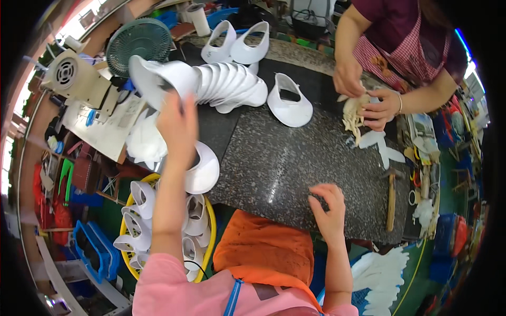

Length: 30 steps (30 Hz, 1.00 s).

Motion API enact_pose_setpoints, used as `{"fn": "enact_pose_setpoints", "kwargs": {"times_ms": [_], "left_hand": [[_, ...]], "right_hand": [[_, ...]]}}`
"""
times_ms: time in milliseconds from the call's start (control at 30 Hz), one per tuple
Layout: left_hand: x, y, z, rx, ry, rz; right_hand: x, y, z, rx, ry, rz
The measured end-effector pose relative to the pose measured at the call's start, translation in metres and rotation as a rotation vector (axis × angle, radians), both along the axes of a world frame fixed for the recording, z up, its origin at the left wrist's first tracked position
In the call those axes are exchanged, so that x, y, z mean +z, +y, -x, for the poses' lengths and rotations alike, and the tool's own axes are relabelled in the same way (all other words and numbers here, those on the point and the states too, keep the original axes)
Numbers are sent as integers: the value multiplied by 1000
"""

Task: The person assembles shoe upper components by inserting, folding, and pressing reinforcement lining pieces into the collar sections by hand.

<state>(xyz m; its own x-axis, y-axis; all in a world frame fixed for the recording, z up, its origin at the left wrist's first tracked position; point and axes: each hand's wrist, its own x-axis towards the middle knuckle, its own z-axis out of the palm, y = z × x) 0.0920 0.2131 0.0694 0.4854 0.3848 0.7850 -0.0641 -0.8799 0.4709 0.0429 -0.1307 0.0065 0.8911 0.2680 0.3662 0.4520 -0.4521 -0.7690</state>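
My left hand point(178, 129) reaches to the far left, smeared by motion, beside a white shoe upper point(176, 75) at the near end of a nested row. Whether its fingers grip that upper, I cannot tell. The row of white uppers point(226, 84) leans over on the dark table. Another upper point(290, 109) stands by itself to the right of the row, and one more point(204, 171) sits at the table's left edge, by my left forearm. Over the table's front edge, my right hand point(329, 208) has its fingers apart and holds nothing.
Across the speckled stone tabletop point(263, 168), a co-worker's hands point(369, 100) handle tan strips. A hammer point(391, 203) lies at the right. Below left stands a yellow-rimmed basket point(213, 231) of white uppers. A sewing machine point(74, 76) and green fan point(138, 45) stand far left.
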Motion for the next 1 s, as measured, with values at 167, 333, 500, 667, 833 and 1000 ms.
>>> {"fn": "enact_pose_setpoints", "kwargs": {"times_ms": [167,333,500,667,833,1000], "left_hand": [[-24,141,-104,340,456,-170],[-68,152,-162,-394,359,821],[-54,152,-195,-451,604,454],[2,124,-156,109,838,12],[-12,-30,-121,-424,194,-381],[-67,-200,-109,-1076,268,-670]], "right_hand": [[-21,5,-5,32,18,57],[-27,7,-12,86,-60,107],[-20,-20,-14,99,-25,153],[-4,-53,-72,-144,-134,459],[-23,-104,-185,-373,-322,624],[-34,-89,-224,-301,-48,597]]}}
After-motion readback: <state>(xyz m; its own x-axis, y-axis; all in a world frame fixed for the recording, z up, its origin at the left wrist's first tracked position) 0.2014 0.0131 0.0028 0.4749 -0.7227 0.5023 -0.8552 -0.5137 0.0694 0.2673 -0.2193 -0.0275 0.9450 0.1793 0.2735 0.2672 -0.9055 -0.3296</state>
